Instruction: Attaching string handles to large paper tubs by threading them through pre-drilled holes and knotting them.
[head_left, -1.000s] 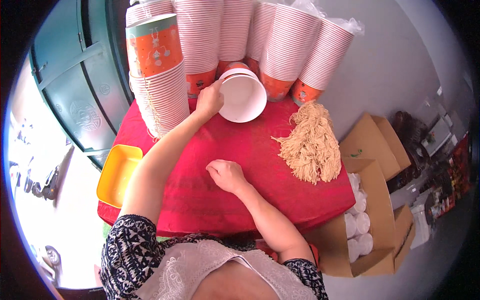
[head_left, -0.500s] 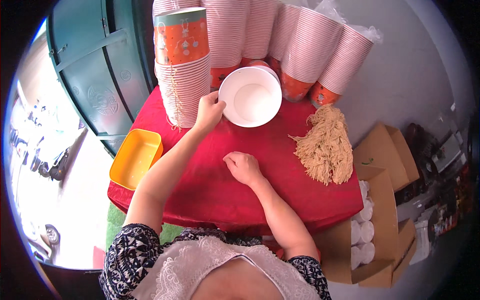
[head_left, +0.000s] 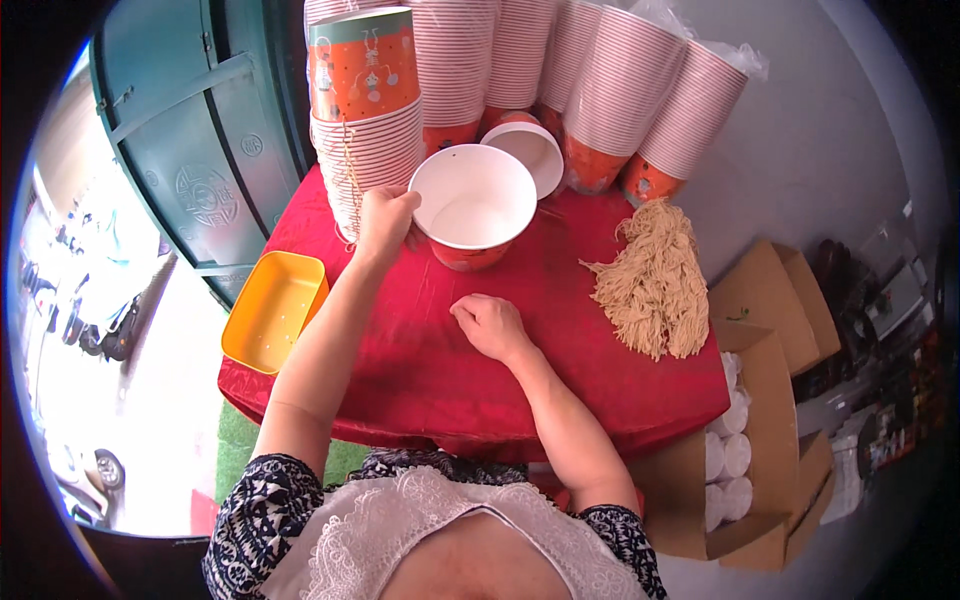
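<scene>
My left hand [head_left: 384, 226] grips the rim of a white-lined paper tub [head_left: 475, 205] with an orange outside. The tub's mouth tilts toward me over the far middle of the table. Just behind it, a second paper tub [head_left: 530, 152] lies on its side, partly covered by the first. My right hand [head_left: 490, 326] rests on the red tablecloth [head_left: 420, 370], fingers curled in and nothing showing in them. Left of the held tub stands a tall stack of nested tubs [head_left: 375, 150], with thin strands hanging down its side. At the right lies a heap of tan strings [head_left: 655, 285].
A yellow plastic bin [head_left: 262, 345] sits at the table's left edge. Plastic-wrapped tub stacks [head_left: 625, 90] line the back. On the right, below the table, an open cardboard box [head_left: 770, 420] holds several white rolls or cups. A green metal door [head_left: 190, 150] stands at the left.
My left hand has brought the tub nearer and slightly left, turning it more upright so its orange side shows. The tipped tub behind is more exposed. My right hand has barely moved.
</scene>
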